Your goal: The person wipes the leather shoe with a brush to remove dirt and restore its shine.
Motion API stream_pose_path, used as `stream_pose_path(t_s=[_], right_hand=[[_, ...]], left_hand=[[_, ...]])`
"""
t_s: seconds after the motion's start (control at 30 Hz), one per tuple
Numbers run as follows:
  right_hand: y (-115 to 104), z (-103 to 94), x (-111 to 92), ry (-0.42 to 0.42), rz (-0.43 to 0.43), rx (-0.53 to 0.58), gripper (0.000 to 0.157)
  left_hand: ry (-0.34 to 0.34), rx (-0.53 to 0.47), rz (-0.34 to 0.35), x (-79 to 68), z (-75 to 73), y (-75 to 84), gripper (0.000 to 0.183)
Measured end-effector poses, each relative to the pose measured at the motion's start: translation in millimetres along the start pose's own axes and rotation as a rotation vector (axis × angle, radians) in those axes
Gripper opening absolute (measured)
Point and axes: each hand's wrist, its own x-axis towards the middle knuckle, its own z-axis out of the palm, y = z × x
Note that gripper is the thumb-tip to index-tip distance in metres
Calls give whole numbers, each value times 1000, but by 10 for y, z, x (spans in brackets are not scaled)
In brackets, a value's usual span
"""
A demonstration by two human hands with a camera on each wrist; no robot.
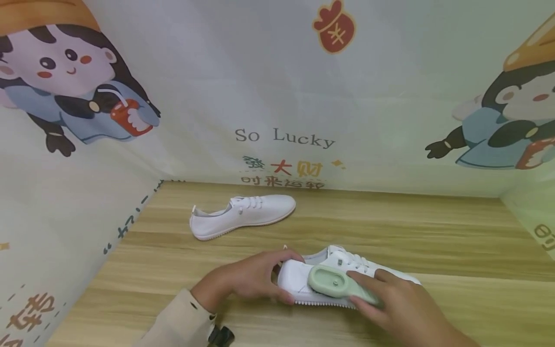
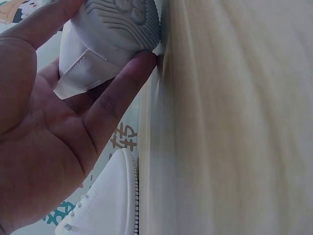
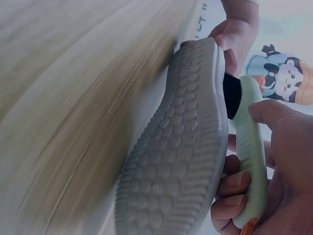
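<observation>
A white lace-up shoe (image 1: 299, 277) is tilted on its side, its studded sole (image 3: 171, 127) facing the right wrist camera. My left hand (image 1: 256, 279) grips it by the heel, thumb and fingers on either side, as the left wrist view also shows. In my right hand (image 1: 399, 301) is a pale green brush (image 1: 331, 282), fingers curled round its handle (image 3: 254, 156). Its dark bristles (image 3: 232, 95) press against the side of the shoe near the heel. The matching white shoe (image 1: 244, 214) stands upright farther back on the left.
Wood-grain tabletop (image 1: 433, 231) lies under both shoes. A pale printed cloth (image 1: 195, 96) with cartoon figures and lettering rises behind and at both sides. A small black object (image 1: 222, 336) shows beside the left sleeve (image 1: 182, 320).
</observation>
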Motion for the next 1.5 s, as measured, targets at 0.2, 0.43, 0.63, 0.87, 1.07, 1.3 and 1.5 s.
stream_pose_path(t_s=[0.2,0.43,0.63,0.87,1.07,1.3,1.5], right_hand=[[119,-86,-97,-104,91,9,43],[289,-137,-236,-285,224,31,43],[373,-149,-303,-319,258,31,45],[280,-140,-247,-254,214,20,43],[145,-93,-137,-244,157,-6,43],[24,10,-13,-26,-8,10,43],[-100,71,93,-1,-40,42,42]], left_hand=[[13,23,-5,-2,-15,1,64],[-3,6,-10,-2,5,11,61],[-4,-2,-11,8,17,11,61],[-1,2,-16,1,14,10,61],[-6,-14,3,10,30,3,60],[-10,-32,9,5,23,5,59],[-16,-27,0,-8,-1,11,59]])
